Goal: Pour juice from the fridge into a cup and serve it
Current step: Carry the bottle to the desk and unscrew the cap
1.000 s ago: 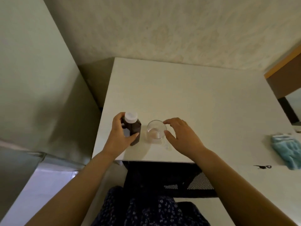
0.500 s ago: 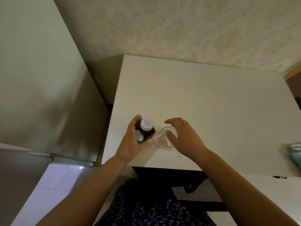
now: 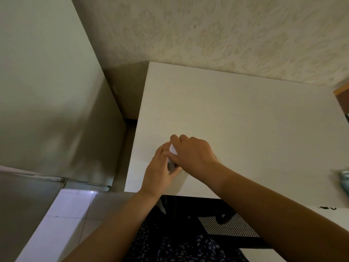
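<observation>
A small dark juice bottle [image 3: 171, 166] stands near the front left corner of the white table [image 3: 236, 118]. My left hand [image 3: 159, 168] grips its body from the left. My right hand [image 3: 190, 155] has its fingers curled over the bottle's white cap [image 3: 172, 149], covering most of it. Only a sliver of the dark bottle shows between the two hands. The clear glass cup is hidden behind my right hand.
A steel-grey fridge side [image 3: 47, 110] rises to the left of the table. A blue cloth [image 3: 344, 178] lies at the table's right edge. A black mesh chair [image 3: 226, 225] sits under the table's front edge, by my lap.
My right hand left the glass cup and moved left onto the bottle's cap. My left hand kept hold of the bottle. The camera view shifted left.
</observation>
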